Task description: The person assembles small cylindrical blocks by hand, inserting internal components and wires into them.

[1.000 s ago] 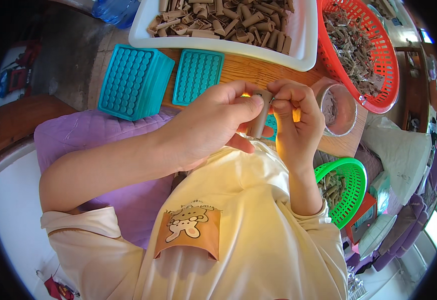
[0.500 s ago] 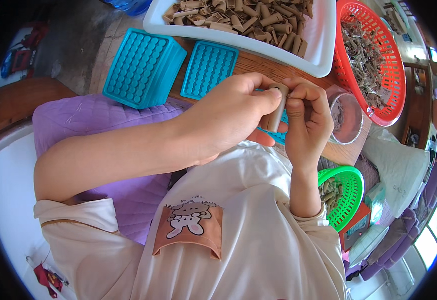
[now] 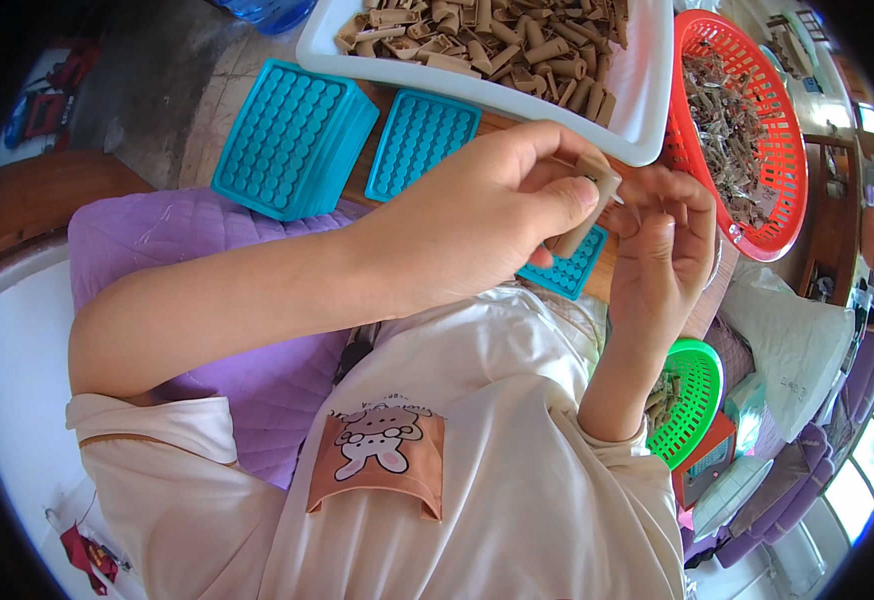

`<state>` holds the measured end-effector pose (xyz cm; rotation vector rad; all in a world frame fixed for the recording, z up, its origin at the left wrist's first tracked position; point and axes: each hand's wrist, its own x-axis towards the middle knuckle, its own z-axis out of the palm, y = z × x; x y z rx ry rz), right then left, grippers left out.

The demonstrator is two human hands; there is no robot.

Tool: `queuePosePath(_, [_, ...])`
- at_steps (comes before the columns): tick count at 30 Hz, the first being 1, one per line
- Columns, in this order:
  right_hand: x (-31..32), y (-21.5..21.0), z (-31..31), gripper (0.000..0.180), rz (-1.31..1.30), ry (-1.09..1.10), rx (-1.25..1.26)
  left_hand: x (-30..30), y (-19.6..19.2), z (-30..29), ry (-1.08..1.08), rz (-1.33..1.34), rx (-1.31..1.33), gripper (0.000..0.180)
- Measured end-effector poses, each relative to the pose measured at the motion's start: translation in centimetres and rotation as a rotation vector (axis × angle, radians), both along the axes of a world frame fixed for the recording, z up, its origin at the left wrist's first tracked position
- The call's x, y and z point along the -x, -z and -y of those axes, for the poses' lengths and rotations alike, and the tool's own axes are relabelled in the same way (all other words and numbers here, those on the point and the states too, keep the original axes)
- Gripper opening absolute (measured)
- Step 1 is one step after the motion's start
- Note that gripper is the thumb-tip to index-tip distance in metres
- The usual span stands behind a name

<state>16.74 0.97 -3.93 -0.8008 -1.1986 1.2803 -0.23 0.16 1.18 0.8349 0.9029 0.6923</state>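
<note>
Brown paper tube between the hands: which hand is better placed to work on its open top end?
Probably the right hand. Its fingertips sit at the upper end of the brown paper tube, while the left hand is wrapped around the tube, gripping it between thumb and fingers, so it is occupied steadying it.

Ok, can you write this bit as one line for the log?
left hand: pinching brown tube | right hand: touching tube's top end | below: teal tray | behind: white tray of tubes

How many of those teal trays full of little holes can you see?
3: a thick teal tray far left, a flat one beside it, and a third mostly hidden under the hands. More may be covered.
</note>
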Motion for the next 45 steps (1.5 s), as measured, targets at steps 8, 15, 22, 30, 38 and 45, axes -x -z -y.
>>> queuePosePath(8, [0.1,-2.0,4.1,0.045,-0.564,-0.48,0.75,-0.6,0.5,0.6,-0.039,-0.454,-1.209,0.029])
queuePosePath(15, [0.2,-2.0,4.6,0.048,-0.67,-0.328,0.565,-1.0,1.5,1.3,0.026,-0.512,-1.56,0.027])
queuePosePath(22, [0.5,-1.9,5.2,0.045,-0.085,-0.27,0.098,-0.8,0.2,1.2,0.132,-0.4,-0.866,0.064])
queuePosePath(30, [2.3,-0.7,5.0,0.017,0.053,-0.141,-0.097,-1.7,-0.1,1.5,0.2,-0.471,-0.696,0.046])
queuePosePath(38, [2.4,-0.1,4.8,0.015,-0.072,-0.195,-0.068,-2.0,0.3,1.7,0.132,-0.446,-0.756,0.039])
queuePosePath(45, [2.4,0.2,5.2,0.016,-0.065,-0.158,-0.025,-2.1,0.6,1.9,0.141,-0.444,-0.681,0.041])
